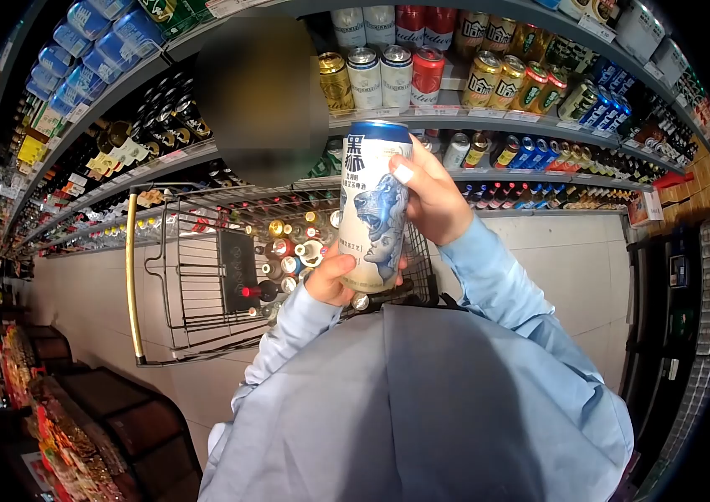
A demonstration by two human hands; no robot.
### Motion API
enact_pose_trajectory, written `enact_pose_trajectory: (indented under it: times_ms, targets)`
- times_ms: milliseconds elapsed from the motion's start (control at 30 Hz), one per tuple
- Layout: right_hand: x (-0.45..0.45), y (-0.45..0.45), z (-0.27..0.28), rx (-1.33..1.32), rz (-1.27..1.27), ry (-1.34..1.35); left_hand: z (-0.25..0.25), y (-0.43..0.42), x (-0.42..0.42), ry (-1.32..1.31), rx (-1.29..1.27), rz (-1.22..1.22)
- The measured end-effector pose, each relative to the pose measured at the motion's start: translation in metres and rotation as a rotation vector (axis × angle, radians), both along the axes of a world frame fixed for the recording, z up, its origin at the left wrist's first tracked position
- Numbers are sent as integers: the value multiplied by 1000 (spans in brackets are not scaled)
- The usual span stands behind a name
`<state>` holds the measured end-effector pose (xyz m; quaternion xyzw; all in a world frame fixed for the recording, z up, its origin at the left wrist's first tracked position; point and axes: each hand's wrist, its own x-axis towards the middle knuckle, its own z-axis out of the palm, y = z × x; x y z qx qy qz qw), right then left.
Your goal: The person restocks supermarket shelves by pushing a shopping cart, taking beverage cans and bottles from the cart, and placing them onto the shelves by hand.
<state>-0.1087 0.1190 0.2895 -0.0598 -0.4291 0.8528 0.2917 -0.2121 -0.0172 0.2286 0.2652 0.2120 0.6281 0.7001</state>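
In front of my chest stands a tall beer can point(374, 209), cream-coloured with a blue top rim, dark Chinese lettering and a blue lion-and-face drawing. My right hand point(436, 194) grips its upper right side, thumb across the front. From below, my left hand point(331, 280) wraps round the lower part, with its thumb on the front and fingertips showing at the right edge. The can is nearly upright, leaning slightly. Behind and below it is a metal shopping cart point(192, 197) holding several bottles point(310, 251) and cans, partly hidden by the can and my hands.
Shelves point(489, 117) of canned and bottled drinks curve across the far side, with red cans point(428, 77) and gold cans point(483, 79) among them. A blurred patch hides part of the shelves. Tiled floor point(551, 251) lies around the cart; dark display stands point(133, 418) are at lower left.
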Motion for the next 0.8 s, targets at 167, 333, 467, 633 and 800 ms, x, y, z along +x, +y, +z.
enact_pose_trajectory:
  times_ms: [167,333,467,633,800]
  targets:
    - [-3,-5,6,12,16,20,-6,4,-5,-66,103,-48]
    - [-5,-1,1,-41,46,36,-7,3,-6,-5,94,9]
    - [-2,5,-4,-38,74,40,5,0,-1,103,19,74]
    - [-3,8,-3,-29,44,42,4,-2,-5,305,-12,167]
    - [-6,14,-8,33,-45,15,16,7,-1,647,3,377]
